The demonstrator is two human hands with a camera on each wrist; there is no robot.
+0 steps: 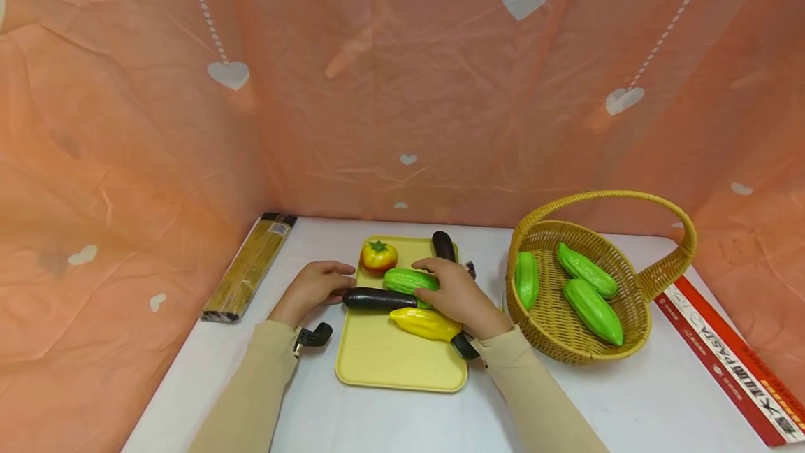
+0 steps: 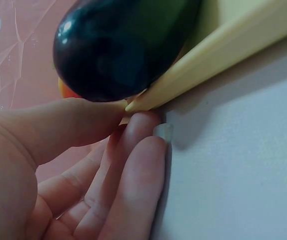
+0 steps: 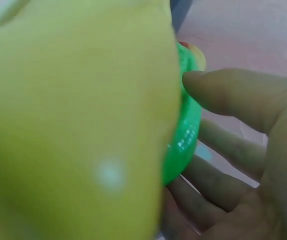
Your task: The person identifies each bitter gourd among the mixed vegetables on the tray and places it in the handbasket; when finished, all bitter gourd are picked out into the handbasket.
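My left hand (image 1: 317,289) is at the left edge of a yellow tray (image 1: 390,369). In the left wrist view its thumb and fingers pinch the tray's rim, right below the rounded end of a dark eggplant (image 2: 118,50). My right hand (image 1: 462,292) grips the right end of a ridged green bitter melon (image 1: 405,279), thumb on the near side and fingers behind it. That eggplant lies across the tray in front of the melon. Nearer me is a yellow banana-shaped piece (image 1: 424,324), which fills much of the right wrist view.
A red-yellow tomato (image 1: 379,256) and another dark eggplant (image 1: 443,246) lie at the tray's far end. To the right stands a wicker basket (image 1: 544,341) with a tall handle, holding 3 green vegetables (image 1: 593,311). A red-and-white pasta box (image 1: 729,355) and a flat brown package (image 1: 250,271) lie at the sides.
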